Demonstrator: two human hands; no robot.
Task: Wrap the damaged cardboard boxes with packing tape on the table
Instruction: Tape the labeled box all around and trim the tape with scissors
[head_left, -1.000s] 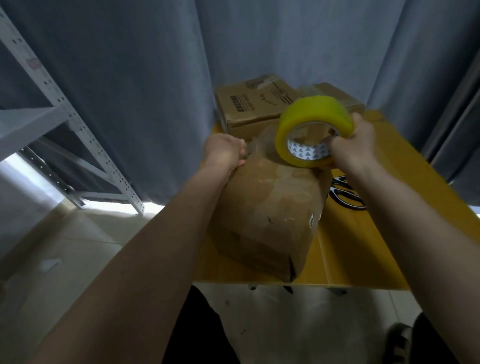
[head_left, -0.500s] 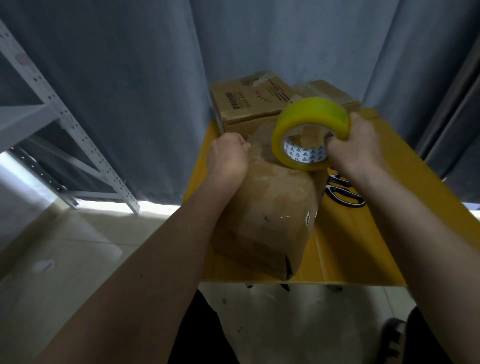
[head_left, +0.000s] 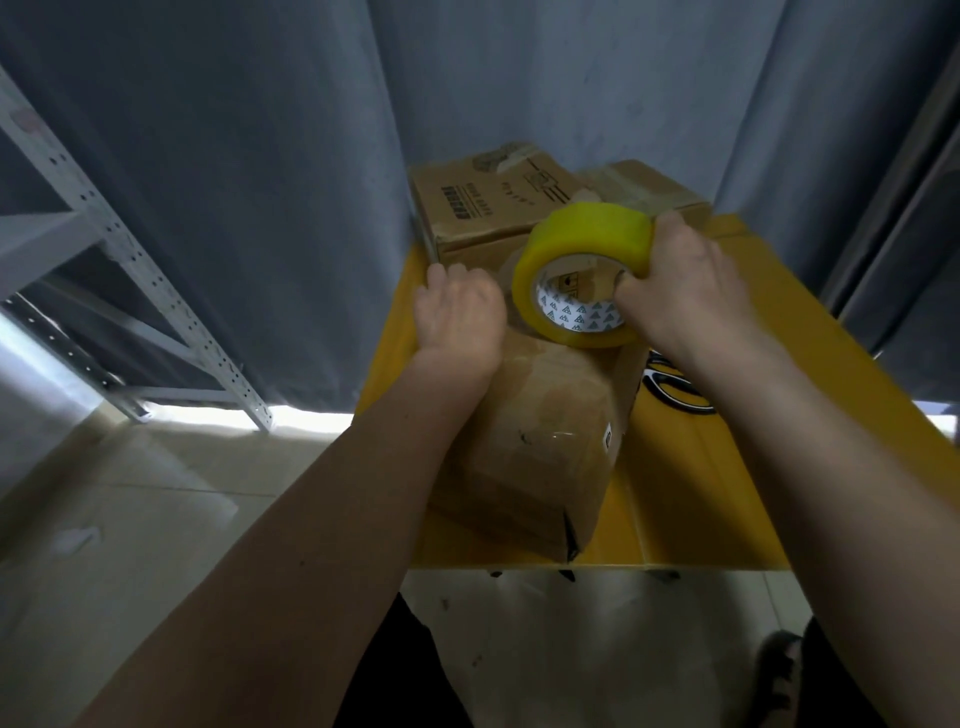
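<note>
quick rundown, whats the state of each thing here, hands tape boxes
left hand: pressed flat on the near box
right hand: gripping the tape roll
tape roll: on edge, over the near box's far end
near box: crumpled, lying on the yellow table
far boxes: closed, untouched

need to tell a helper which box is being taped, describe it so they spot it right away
Start at the yellow table before the grey curtain. The box being taped is the nearest one, under both hands. Unlike the printed boxes stacked behind it, it is plain, crumpled and glossy with tape, the yellow tape roll resting on it.
</note>
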